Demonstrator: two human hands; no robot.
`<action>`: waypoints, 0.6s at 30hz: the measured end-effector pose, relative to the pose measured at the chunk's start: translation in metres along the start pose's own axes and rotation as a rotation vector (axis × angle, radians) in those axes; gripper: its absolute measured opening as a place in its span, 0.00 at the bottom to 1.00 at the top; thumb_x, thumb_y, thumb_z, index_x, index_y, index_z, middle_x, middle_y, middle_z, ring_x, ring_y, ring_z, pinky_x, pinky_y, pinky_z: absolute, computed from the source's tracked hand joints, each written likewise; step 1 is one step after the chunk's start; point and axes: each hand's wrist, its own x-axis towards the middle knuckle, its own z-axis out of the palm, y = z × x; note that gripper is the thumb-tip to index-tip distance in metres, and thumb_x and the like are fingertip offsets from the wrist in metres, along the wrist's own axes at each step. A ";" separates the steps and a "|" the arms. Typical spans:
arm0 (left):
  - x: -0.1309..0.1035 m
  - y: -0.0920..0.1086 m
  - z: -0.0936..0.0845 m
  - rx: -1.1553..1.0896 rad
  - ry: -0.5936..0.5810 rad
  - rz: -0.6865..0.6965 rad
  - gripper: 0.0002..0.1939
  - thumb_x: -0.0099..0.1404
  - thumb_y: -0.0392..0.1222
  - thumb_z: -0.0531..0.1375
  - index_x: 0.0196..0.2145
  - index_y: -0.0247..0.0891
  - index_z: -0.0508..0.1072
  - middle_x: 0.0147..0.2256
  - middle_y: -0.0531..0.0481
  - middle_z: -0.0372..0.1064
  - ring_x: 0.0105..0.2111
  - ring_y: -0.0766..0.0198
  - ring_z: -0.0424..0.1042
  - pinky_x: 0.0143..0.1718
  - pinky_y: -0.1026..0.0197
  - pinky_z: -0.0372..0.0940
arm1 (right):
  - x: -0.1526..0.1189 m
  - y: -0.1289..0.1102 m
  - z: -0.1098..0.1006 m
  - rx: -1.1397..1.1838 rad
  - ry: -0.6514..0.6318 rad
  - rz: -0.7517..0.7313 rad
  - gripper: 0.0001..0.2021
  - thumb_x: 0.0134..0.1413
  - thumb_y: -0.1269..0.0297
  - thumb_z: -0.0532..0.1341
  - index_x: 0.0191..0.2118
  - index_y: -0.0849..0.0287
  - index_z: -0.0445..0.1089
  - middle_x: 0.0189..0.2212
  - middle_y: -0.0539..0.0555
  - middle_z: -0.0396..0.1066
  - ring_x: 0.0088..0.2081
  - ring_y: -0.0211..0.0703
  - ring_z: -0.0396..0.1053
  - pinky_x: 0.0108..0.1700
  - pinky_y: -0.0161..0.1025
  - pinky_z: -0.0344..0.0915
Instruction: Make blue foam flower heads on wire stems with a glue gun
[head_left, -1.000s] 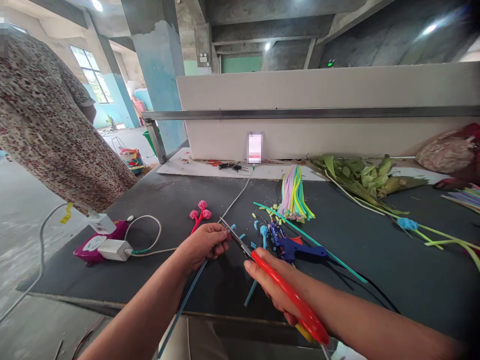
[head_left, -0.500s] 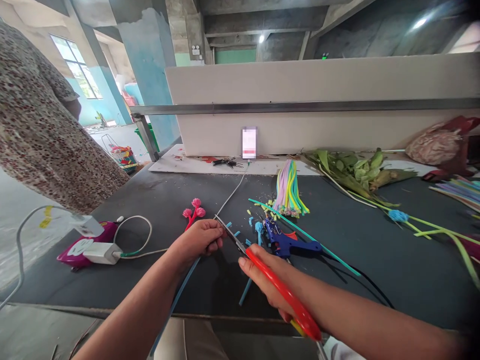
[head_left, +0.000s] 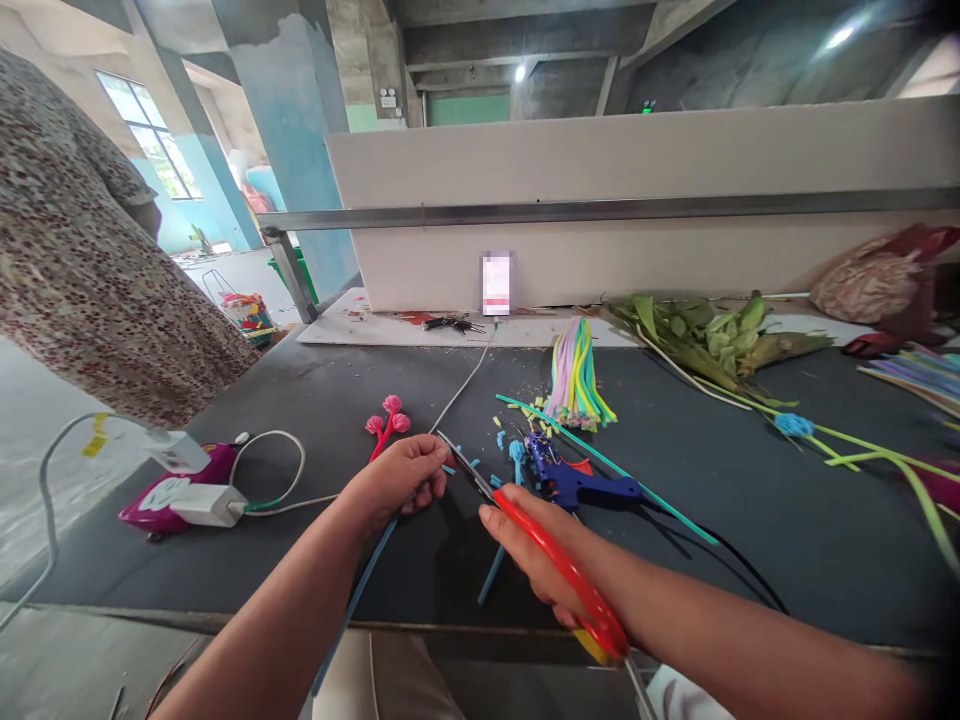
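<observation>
My left hand is closed, its fingertips pinching a long blue chenille stem that trails down past the table's front edge. What lies right between the fingertips is mostly hidden. In my right hand is a pair of red-handled scissors, the thin metal blades pointing up and left, their tips beside my left fingertips. Cut blue pieces lie between and below the hands. A dark blue glue gun rests just right of the blades. Behind my left hand stands a pink branched piece with fluffy balls.
A bundle of pastel stems and a green stem lie past the glue gun. A purple power strip with white plugs sits left. Leaves lie at back right, a phone leans at the back. A person in a patterned garment stands left.
The scissors' handles have tilted slightly and shifted a little to the left at their lower end. My left hand stays nearly in place, still pinching the blue stem.
</observation>
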 end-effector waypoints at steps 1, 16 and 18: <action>-0.001 0.000 -0.001 -0.022 -0.001 -0.002 0.15 0.58 0.52 0.55 0.32 0.36 0.68 0.19 0.56 0.61 0.13 0.76 0.52 0.12 0.72 0.42 | 0.001 0.001 -0.002 0.029 -0.068 0.030 0.12 0.59 0.51 0.48 0.36 0.53 0.59 0.14 0.40 0.51 0.11 0.30 0.50 0.14 0.28 0.55; -0.008 0.004 0.005 -0.323 -0.031 0.057 0.10 0.54 0.41 0.61 0.25 0.33 0.63 0.25 0.51 0.61 0.18 0.77 0.55 0.15 0.73 0.42 | -0.007 -0.002 -0.002 -0.017 -0.029 0.022 0.14 0.57 0.47 0.47 0.38 0.52 0.57 0.19 0.42 0.56 0.10 0.26 0.52 0.13 0.26 0.54; -0.008 0.003 0.005 -0.323 -0.038 0.058 0.10 0.53 0.41 0.61 0.26 0.33 0.64 0.25 0.51 0.62 0.18 0.77 0.55 0.15 0.72 0.42 | -0.009 -0.003 -0.001 -0.031 -0.027 -0.002 0.14 0.58 0.48 0.47 0.36 0.52 0.57 0.19 0.42 0.56 0.10 0.27 0.50 0.13 0.26 0.52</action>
